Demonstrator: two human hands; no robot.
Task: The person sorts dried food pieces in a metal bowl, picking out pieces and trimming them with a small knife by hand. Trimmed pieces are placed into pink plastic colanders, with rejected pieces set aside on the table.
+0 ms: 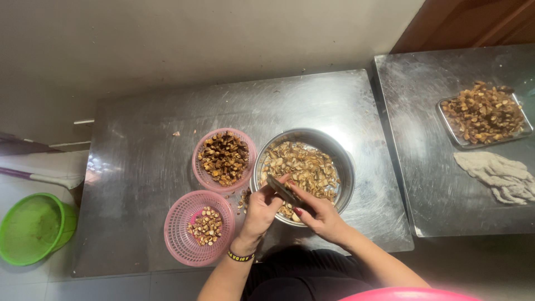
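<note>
Both hands meet over the near rim of a round metal bowl filled with tan, dried slices. My left hand and my right hand together grip a dark, flat, elongated piece between their fingertips. My left wrist carries a black and yellow band. Just left of the bowl stands a pink plastic basket of dark brown pieces. A second pink basket, nearer to me, holds a small heap of lighter pieces.
The bowl and baskets sit on a steel table. A second steel table at the right carries a metal tray of brown pieces and a grey cloth. A green tub stands on the floor at left.
</note>
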